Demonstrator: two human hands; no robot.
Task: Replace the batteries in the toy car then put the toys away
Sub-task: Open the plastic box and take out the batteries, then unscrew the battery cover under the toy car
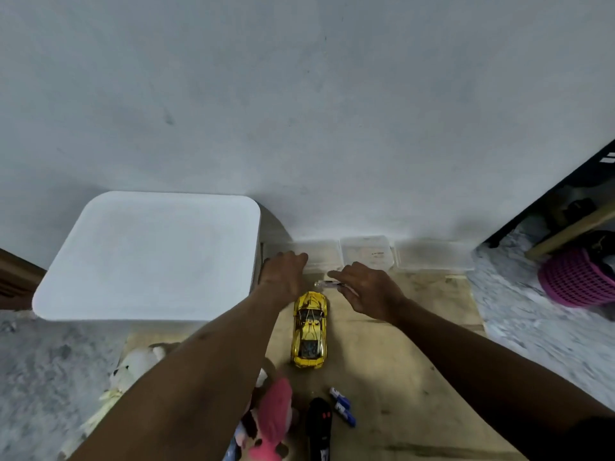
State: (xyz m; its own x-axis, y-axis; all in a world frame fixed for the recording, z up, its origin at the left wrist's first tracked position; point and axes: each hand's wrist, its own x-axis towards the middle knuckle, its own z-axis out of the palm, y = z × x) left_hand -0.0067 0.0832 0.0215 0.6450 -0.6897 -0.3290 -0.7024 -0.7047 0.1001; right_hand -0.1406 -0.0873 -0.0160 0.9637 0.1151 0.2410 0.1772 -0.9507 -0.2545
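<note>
Head view: the car (309, 327) is sitting on its wheels on the board (416, 361), lengthwise toward the wall. Just beyond it, the right hand (366, 289) is pinching a clear tool (327, 283). The left hand (283, 274) is reaching past the car toward the boxes (366, 252); whether its fingers are spread or curled cannot be told. The batteries (342, 405) are lying beside the remote (318, 427).

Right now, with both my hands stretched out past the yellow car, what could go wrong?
1. The loose batteries lie beside the remote. Pulling your arms back could send them rolling.
2. The slim tool that your right hand seems to pinch is close to the toy car and might scratch its shiny body.
3. Your left forearm crosses over the pink plush toy and could drag it.
</note>
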